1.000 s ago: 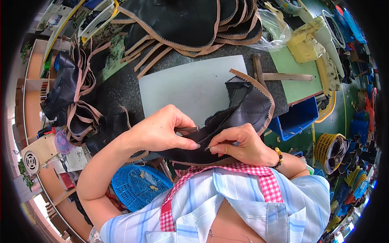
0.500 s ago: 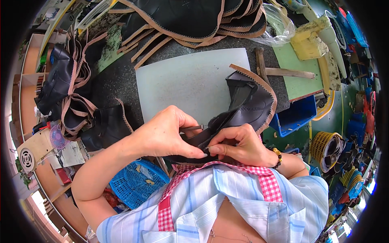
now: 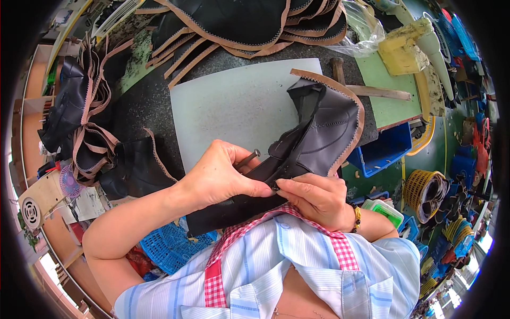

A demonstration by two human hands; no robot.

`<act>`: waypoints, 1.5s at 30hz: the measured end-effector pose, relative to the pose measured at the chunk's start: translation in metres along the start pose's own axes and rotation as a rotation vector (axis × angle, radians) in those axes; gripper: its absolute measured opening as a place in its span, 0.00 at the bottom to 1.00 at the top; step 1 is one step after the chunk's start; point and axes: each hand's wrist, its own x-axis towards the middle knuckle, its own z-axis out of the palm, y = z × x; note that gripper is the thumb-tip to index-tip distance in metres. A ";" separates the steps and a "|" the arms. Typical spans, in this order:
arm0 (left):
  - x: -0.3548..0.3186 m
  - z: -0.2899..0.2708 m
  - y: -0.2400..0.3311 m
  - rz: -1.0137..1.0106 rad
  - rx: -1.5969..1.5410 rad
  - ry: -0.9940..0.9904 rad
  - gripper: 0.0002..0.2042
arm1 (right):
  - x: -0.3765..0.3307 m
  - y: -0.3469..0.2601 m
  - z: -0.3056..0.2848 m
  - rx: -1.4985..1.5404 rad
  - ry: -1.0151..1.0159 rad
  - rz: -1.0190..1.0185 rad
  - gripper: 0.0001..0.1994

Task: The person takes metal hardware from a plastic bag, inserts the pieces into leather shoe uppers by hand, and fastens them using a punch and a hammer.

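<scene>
A black leather boot upper (image 3: pixel 332 127) with a tan zigzag-cut edge lies across the front of the white board (image 3: pixel 228 111) and reaches down to my lap. My left hand (image 3: pixel 212 173) is closed on its near part, thumb pressed on the leather. A metal rod with a flat round head (image 3: pixel 249 158) sticks out between the thumb and fingers of that hand. My right hand (image 3: pixel 319 199) pinches the upper beside my left thumb tip. A small dark bit shows at the pinch, too small to make out.
A wooden-handled hammer (image 3: pixel 382 92) lies right of the board. Uppers are stacked (image 3: pixel 223 24) at the back, and more uppers (image 3: pixel 69 106) pile up at left. A yellow block (image 3: pixel 401 48), blue bin (image 3: pixel 380 154) and blue basket (image 3: pixel 170 244) stand around.
The upper has tilted and its near part now spreads lower over my lap. My right fingers have straightened and turned over the pinch; the rod's head points further upward.
</scene>
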 end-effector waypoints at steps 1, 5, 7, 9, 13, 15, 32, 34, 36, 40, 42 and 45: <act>0.000 0.001 -0.002 -0.001 -0.001 -0.004 0.11 | -0.002 0.001 0.001 -0.017 0.006 -0.016 0.12; 0.001 0.006 -0.007 -0.010 -0.064 0.017 0.12 | -0.008 0.007 0.005 -0.031 0.002 -0.049 0.13; 0.000 0.008 -0.008 -0.010 -0.080 0.021 0.12 | -0.007 0.006 0.004 -0.022 -0.011 -0.038 0.13; -0.003 0.011 -0.008 0.010 -0.107 0.032 0.12 | -0.007 0.006 0.003 -0.012 -0.022 -0.030 0.13; -0.008 0.011 -0.009 0.099 0.077 0.060 0.12 | 0.000 -0.001 -0.004 0.394 -0.144 0.468 0.11; -0.012 0.014 -0.002 0.106 0.085 0.071 0.12 | -0.001 -0.001 -0.002 0.721 -0.038 0.736 0.12; -0.007 0.018 -0.005 0.094 0.186 0.024 0.10 | -0.008 0.008 -0.015 0.659 -0.250 0.809 0.08; -0.007 0.019 -0.002 0.094 0.227 0.021 0.10 | -0.009 0.005 -0.010 0.760 -0.164 0.794 0.07; -0.009 0.024 -0.001 0.190 0.303 0.058 0.10 | -0.010 0.005 -0.009 0.813 -0.116 0.783 0.08; -0.009 0.027 -0.003 0.211 0.379 0.055 0.11 | -0.011 0.004 -0.013 0.637 -0.123 0.640 0.07; -0.010 0.030 -0.003 0.245 0.376 0.092 0.12 | -0.012 0.005 -0.014 0.606 -0.144 0.642 0.06; -0.010 0.030 -0.006 0.217 0.334 0.093 0.11 | -0.012 0.008 -0.015 0.594 -0.138 0.612 0.06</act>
